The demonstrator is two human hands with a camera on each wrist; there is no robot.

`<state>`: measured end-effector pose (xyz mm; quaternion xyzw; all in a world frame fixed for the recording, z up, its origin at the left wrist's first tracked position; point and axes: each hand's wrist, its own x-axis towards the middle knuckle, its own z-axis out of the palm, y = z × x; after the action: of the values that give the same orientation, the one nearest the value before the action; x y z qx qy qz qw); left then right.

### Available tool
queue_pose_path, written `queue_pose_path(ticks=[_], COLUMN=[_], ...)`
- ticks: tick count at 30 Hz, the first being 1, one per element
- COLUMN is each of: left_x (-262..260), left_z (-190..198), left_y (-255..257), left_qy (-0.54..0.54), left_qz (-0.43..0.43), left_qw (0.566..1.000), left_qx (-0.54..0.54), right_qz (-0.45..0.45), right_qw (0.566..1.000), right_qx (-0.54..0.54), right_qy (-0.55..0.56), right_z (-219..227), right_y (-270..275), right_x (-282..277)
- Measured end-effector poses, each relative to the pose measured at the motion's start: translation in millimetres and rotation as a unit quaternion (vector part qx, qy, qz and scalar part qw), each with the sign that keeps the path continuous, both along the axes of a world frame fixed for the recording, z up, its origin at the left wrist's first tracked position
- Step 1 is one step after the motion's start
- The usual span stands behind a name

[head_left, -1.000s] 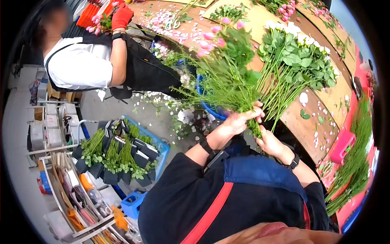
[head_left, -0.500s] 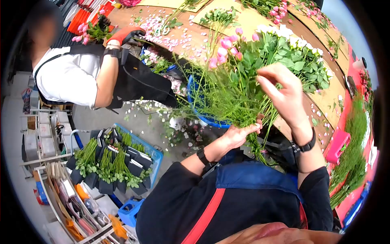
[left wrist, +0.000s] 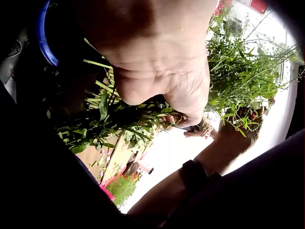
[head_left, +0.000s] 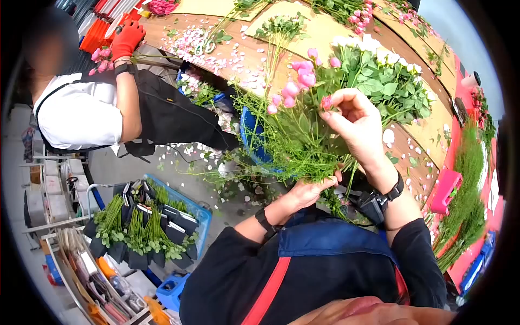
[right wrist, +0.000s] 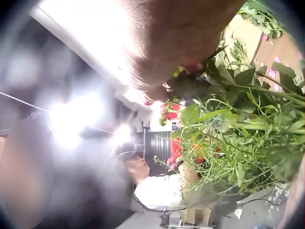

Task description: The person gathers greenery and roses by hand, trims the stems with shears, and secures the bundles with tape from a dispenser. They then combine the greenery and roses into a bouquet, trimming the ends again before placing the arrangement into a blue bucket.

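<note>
In the head view the left hand [head_left: 309, 193] grips the stems of a mixed bunch of feathery greenery [head_left: 295, 160] and pink roses [head_left: 306, 77], its fingers curled round them. The right hand [head_left: 357, 123] is raised at the bunch's upper right, pinching a small red-pink bloom [head_left: 325, 103] between thumb and fingertips. From the left wrist, the left hand [left wrist: 162, 71] covers part of the cut stems [left wrist: 102, 95]. Greenery [right wrist: 238, 143] fills the right side of the right wrist view, below the right hand [right wrist: 176, 43].
White roses [head_left: 374, 49] lie on the wooden table [head_left: 238, 70] among scattered petals. A blue bucket [head_left: 252, 135] stands below the bunch. Another person [head_left: 81, 114] with a red glove is at the left. A crate [head_left: 203, 216] of wrapped stems sits on the floor; a pink basket [head_left: 446, 190] is at right.
The right hand left the stems, rose to the flower heads and now pinches a bloom. The left hand keeps its grip, slightly farther left. The other person's gloved hand moved down, then back up.
</note>
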<state>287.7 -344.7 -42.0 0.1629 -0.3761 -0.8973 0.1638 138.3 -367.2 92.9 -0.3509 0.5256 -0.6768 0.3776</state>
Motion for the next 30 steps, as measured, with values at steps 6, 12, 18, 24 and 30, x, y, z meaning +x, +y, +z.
queue_pose_path(ticks=[6, 12, 18, 24, 30], left_x=[1, -5, -11, -19, -26], left_z=[-7, -9, 3, -5, -3], left_y=[3, 9, 13, 28, 33], left_qy=[0.032, 0.014, -0.047, -0.047, -0.048], left_qz=[-0.015, -0.013, -0.018, -0.003, -0.017], left_qw=[0.999, 0.999, 0.999, 0.999, 0.998], left_qx=[0.034, 0.035, -0.015, 0.011, -0.030], right_qz=[0.008, -0.017, 0.006, -0.036, -0.045], right_qw=[1.000, 0.999, 0.997, 0.994, 0.993], right_qx=[-0.014, -0.030, -0.056, -0.030, -0.096], right_qy=[-0.011, -0.016, -0.053, -0.098, -0.055], right_z=[0, 5, 4, 17, 12], right_y=[16, 25, 30, 46, 63], right_x=[4, 1, -15, -22, -28])
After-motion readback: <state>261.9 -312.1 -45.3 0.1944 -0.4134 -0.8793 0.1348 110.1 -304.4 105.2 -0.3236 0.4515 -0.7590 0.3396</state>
